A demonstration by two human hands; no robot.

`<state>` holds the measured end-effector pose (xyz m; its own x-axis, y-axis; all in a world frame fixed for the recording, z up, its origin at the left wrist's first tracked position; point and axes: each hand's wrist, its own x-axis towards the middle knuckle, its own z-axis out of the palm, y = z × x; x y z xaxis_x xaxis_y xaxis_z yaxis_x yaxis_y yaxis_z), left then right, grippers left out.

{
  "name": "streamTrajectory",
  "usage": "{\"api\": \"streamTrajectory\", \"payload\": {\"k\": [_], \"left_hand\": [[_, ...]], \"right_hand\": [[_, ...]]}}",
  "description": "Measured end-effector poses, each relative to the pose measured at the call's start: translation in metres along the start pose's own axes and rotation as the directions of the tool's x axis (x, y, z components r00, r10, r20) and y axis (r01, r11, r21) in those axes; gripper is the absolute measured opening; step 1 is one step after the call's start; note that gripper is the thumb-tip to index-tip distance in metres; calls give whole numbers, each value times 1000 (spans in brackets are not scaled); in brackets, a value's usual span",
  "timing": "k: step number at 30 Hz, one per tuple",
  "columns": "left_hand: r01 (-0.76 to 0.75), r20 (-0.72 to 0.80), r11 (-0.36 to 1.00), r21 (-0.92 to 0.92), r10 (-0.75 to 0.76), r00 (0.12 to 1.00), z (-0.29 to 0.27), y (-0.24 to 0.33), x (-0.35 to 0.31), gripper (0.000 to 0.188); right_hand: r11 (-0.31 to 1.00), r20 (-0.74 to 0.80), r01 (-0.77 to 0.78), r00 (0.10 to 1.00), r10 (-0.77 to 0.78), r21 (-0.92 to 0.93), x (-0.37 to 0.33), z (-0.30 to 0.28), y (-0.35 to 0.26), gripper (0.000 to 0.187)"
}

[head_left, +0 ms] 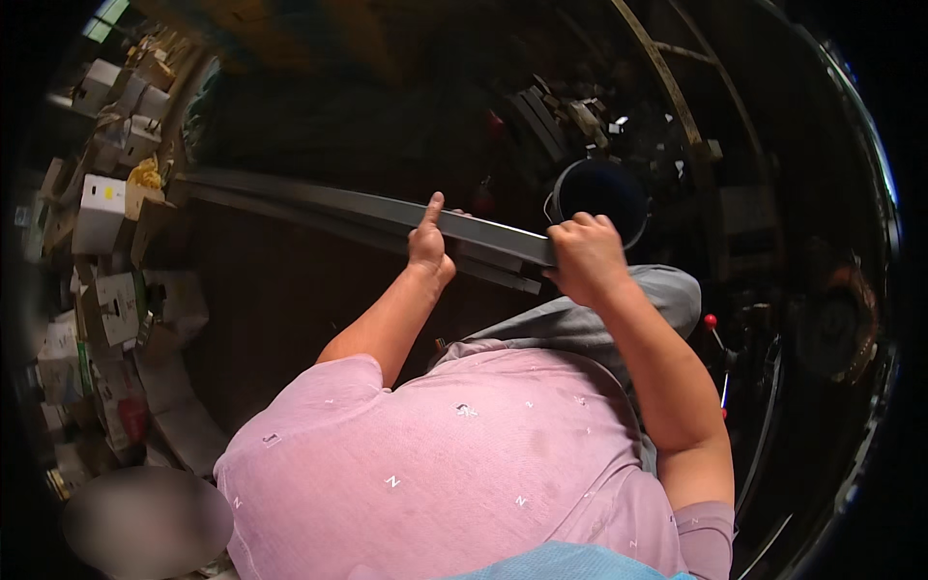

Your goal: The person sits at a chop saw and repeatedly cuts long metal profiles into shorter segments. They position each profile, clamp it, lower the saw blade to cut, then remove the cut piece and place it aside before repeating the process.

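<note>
Blue cloth (570,563) nearest, left grip (429,246) and right grip (588,255) clamp bar (493,233) by dark-mouthed bucket (607,189).

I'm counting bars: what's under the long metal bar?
Beneath the long metal bar, a second bar shows partly, its near end in view. The left hand hides part of it; anything further underneath is covered.

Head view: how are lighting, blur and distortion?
Head view, centre: pink shirt brightly lit, grey metal bar readable; head view, upper right: bucket interior nearly black; head view, lower left: an oval patch is blurred featureless; head view, edges: fisheye curvature darkening to black.
</note>
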<state>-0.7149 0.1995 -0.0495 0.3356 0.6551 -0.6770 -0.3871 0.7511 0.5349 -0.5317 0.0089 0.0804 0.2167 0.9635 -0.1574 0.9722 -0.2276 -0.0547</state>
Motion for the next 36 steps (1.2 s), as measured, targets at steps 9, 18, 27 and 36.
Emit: {"api": "streamTrajectory", "payload": {"k": [9,18,27,36], "left_hand": [[259,-354,921,289,-148,923,-162,-37,181,19],[422,-635,780,462,-41,771,-193,-79,239,39],[479,-305,671,565,-370,878,-174,-72,262,59],[225,-331,-246,943,-613,717,-75,-120,214,42]], "right_hand": [[921,-250,-155,934,255,359,-73,-67,79,66],[619,-142,-445,728,671,647,-228,-57,96,45],[392,-42,-588,519,854,708,-309,-22,64,48],[48,-23,-253,103,994,966,-408,15,32,28]]}}
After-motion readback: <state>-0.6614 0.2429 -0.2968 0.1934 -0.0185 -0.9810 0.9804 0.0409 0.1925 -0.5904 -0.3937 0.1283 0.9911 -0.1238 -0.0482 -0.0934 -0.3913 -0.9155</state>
